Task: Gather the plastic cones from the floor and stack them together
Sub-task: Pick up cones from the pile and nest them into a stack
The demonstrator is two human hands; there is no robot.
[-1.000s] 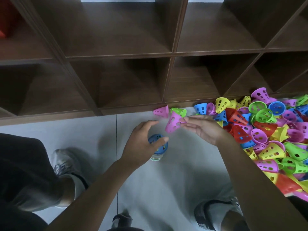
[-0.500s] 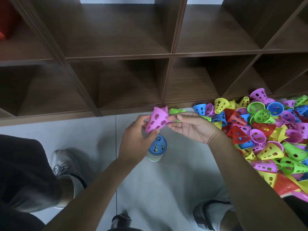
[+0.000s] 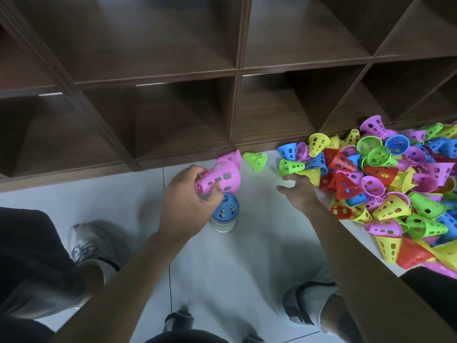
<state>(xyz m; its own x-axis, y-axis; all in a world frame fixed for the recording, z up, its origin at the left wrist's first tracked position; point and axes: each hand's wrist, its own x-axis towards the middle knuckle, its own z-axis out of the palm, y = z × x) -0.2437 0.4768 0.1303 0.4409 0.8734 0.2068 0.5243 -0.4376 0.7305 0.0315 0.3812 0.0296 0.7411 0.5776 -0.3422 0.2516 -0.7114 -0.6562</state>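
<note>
Cones fill the right side of the frame: a loose pile (image 3: 385,184) of pink, yellow, green, blue and red ones lying on the pale floor (image 3: 259,256), tipped every which way, against the foot of the dark wooden shelf unit (image 3: 188,100). The shelf's open compartments look bare as far as I can see into them, though the deep corners are too dark to be sure.

My left hand (image 3: 188,206) has its grip clenched around a pink cone (image 3: 220,178) near the middle of the frame. I hold it by the narrow end; its long axis lies tilted, with the wide mouth pointing up and to the right, toward the shelf. Directly below it, just right of my knuckles, stands the stack (image 3: 223,215) upright on the floor, a blue cone on top with its narrow holed end facing up and striped rims of several colours showing beneath it.

My right hand (image 3: 300,191) is at the pile's left edge, grip released, fingers spread over a yellow cone (image 3: 312,175) lying on its side.

A single green cone (image 3: 256,161) and another pink one (image 3: 232,156) lie apart by the shelf's base.
</note>
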